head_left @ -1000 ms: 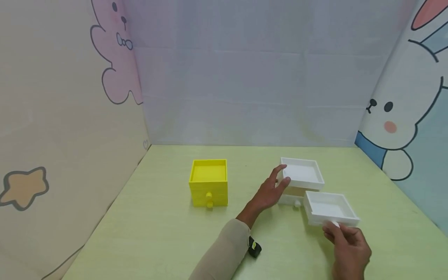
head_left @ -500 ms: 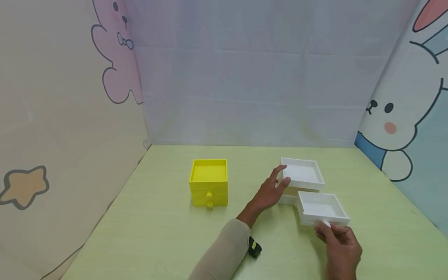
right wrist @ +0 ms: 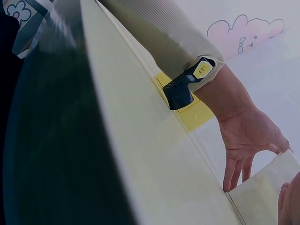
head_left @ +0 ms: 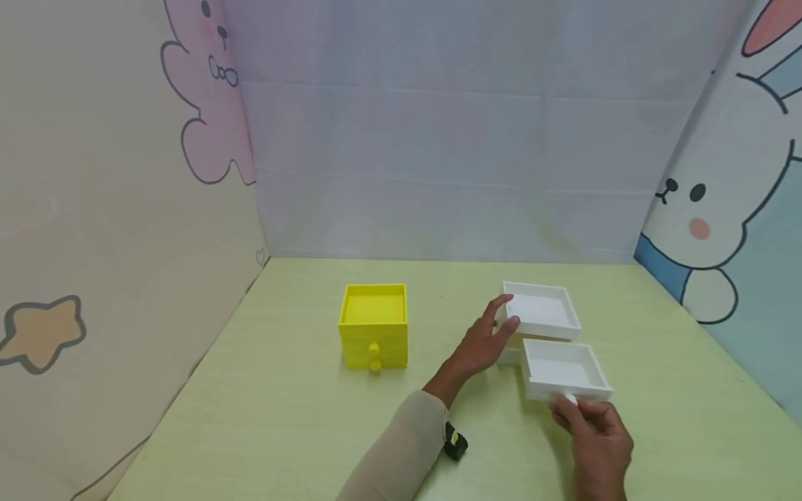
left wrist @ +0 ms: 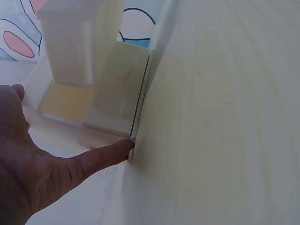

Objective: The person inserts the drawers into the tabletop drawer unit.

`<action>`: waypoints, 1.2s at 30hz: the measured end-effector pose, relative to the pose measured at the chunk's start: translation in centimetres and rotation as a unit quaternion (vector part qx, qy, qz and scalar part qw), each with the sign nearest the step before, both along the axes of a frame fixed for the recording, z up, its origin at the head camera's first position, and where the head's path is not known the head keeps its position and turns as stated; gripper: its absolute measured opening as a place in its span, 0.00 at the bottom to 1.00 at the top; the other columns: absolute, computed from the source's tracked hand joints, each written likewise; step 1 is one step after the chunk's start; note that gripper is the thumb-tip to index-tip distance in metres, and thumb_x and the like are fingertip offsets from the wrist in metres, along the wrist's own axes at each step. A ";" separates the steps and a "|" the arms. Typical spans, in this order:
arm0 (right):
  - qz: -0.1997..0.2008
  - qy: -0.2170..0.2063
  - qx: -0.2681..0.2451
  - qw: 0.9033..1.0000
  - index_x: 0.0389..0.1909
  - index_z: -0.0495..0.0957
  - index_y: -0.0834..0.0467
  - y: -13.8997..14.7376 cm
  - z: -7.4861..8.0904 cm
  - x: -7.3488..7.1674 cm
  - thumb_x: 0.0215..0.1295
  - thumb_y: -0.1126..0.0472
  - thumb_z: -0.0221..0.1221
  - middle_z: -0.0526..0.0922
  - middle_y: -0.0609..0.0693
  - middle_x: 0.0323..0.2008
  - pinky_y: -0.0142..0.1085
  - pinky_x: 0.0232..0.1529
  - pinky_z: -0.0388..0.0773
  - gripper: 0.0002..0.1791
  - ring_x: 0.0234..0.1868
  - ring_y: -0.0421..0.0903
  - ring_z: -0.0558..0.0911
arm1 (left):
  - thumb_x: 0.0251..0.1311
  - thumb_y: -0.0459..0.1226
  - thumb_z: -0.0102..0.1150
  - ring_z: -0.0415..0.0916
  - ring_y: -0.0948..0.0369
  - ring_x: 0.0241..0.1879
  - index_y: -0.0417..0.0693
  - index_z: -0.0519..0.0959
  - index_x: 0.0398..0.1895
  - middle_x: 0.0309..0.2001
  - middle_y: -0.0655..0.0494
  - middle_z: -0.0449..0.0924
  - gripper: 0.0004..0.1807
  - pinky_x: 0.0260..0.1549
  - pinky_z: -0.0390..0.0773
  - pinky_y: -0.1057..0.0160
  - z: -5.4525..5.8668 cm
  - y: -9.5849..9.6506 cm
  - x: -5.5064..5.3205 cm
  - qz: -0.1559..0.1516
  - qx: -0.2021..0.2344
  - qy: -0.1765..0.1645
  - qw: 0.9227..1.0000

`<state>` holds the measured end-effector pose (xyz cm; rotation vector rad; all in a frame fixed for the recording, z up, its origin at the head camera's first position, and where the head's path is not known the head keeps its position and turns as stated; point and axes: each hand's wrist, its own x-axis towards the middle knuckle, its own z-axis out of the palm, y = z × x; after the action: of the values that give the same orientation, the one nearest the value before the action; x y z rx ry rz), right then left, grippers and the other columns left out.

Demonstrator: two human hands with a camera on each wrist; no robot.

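A small white drawer cabinet with a shallow tray top stands on the right side of the table. My left hand steadies its left side, fingers spread and mostly straight, as the left wrist view also shows. Just in front of the cabinet, my right hand pinches the knob of a white drawer. The drawer is out of the cabinet, held up off the table, and nothing shows inside it. It hides much of the cabinet's front; a tan opening shows below the top in the left wrist view.
A yellow drawer cabinet with knobs stands left of the white one on the pale green table. A grey curtain closes off the back, with cartoon-printed walls at both sides. A dark wrist camera sits on the left wrist.
My right hand has carried the white drawer leftward, bringing it more nearly in line with the cabinet's front. The left hand and the cabinet have stayed in place.
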<state>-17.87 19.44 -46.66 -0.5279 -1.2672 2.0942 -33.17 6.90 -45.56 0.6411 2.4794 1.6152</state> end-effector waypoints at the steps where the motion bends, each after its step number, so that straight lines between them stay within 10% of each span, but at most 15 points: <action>1: 0.003 -0.002 0.001 1.000 0.25 0.75 0.68 -0.1 0.0 0.0 0.53 0.83 0.65 0.83 0.51 0.25 0.33 0.28 0.83 0.11 0.21 0.44 0.86 | 0.73 0.61 0.39 0.68 0.52 0.66 0.84 0.54 0.73 0.68 0.50 0.69 0.27 0.54 0.73 0.42 0.0 0.0 0.0 0.000 0.000 0.000 1.000; 36: 0.055 -0.021 0.004 0.998 0.26 0.76 0.67 -1.9 0.1 -0.7 0.55 0.83 0.64 0.84 0.52 0.27 0.34 0.31 0.84 0.10 0.23 0.44 0.87 | 0.72 0.62 0.41 0.69 0.53 0.65 0.89 0.55 0.71 0.67 0.51 0.70 0.26 0.53 0.74 0.43 0.1 -0.1 0.1 0.014 -0.002 -0.017 1.000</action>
<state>-18.54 17.55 -46.59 -0.5123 -1.3554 2.1777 -33.11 6.84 -45.45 0.5757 2.4779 1.6167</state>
